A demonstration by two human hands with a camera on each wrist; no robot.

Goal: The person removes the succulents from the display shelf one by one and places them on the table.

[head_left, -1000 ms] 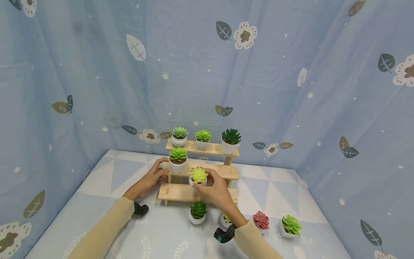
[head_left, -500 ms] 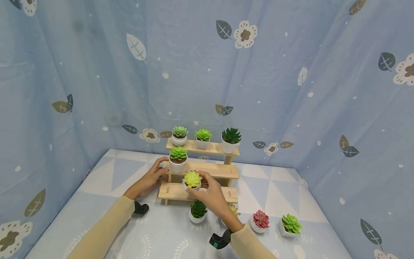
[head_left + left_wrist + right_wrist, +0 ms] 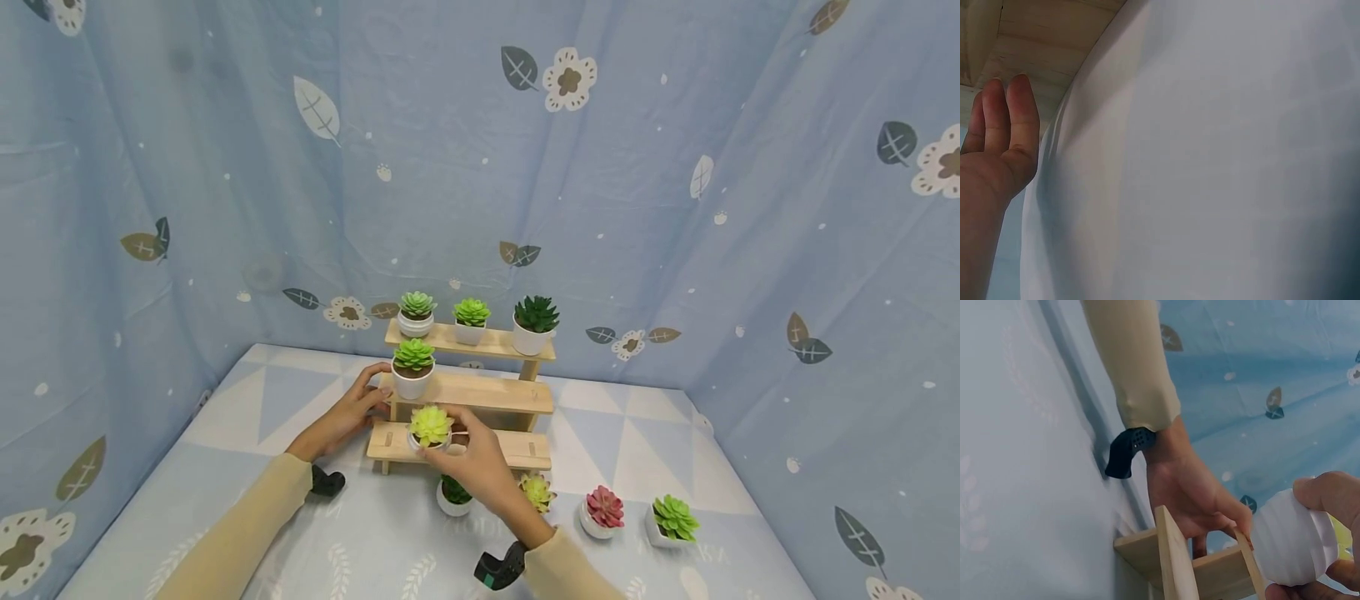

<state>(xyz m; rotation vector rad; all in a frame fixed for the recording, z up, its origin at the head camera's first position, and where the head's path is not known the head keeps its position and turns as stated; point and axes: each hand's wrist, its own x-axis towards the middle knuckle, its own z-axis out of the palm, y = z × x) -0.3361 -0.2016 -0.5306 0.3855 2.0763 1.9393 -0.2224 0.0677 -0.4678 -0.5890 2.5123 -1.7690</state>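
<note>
My right hand (image 3: 474,457) pinches a small white ribbed pot (image 3: 1291,540) between thumb and fingers. A yellow-green succulent (image 3: 431,426) sits in it, upright over the left part of the lowest shelf (image 3: 495,448). Whether the pot touches that shelf I cannot tell. At the left end of the wooden three-step stand (image 3: 491,392), my left hand (image 3: 351,419) grips the middle shelf's end. In the left wrist view several fingers (image 3: 1021,112) reach up against the wood from below. A potted bright green succulent (image 3: 412,367) stands on the middle shelf beside that hand.
Three potted succulents line the top shelf (image 3: 495,343). In front of the stand are a dark green succulent (image 3: 454,496), partly hidden by my right hand, a yellowish one (image 3: 537,492), a red one (image 3: 604,510) and a green one (image 3: 673,522). A patterned curtain (image 3: 465,167) hangs behind.
My right hand has carried the yellow-green succulent left and towards me, from the stand's middle to above the lowest shelf's left part. The left hand has stayed at the stand.
</note>
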